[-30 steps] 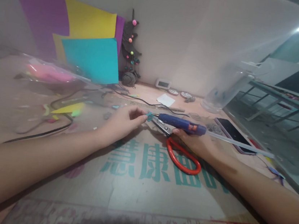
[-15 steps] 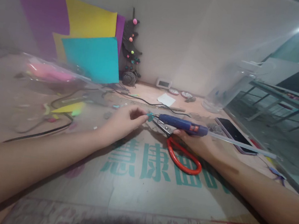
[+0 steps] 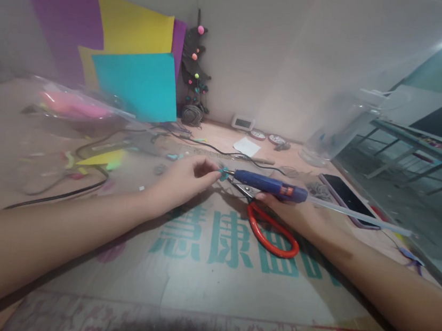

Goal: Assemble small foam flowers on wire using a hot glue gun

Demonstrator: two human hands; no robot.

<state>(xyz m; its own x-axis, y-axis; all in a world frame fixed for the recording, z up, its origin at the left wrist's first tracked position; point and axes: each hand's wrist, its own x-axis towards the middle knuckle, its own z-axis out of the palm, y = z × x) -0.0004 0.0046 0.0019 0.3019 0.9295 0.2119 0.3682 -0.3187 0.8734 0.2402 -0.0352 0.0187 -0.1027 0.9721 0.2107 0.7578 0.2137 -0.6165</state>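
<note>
In the head view, my left hand (image 3: 190,180) pinches a small teal piece (image 3: 224,175) between thumb and fingertips; its exact kind is too small to make out. My right hand (image 3: 286,208) is closed around a blue hot glue gun (image 3: 269,185). Its metal nozzle points left and meets the teal piece or sits right beside it. A long translucent glue stick (image 3: 360,215) juts out of the gun's back end. Below the gun lie scissors with red handles (image 3: 270,251), their blades partly hidden by the gun and my right hand.
Printed cardboard (image 3: 206,287) covers the tabletop. A phone (image 3: 349,200) lies on the right, near a clear plastic jug (image 3: 323,138). Coloured sheets (image 3: 134,82) and a dark decoration with small balls (image 3: 195,71) lean on the wall. Yellow scraps (image 3: 103,159) and a black cable (image 3: 60,197) lie left.
The teal piece has turned slightly at the nozzle tip. Both hands keep nearly the same place, and the whole view has shifted very little.
</note>
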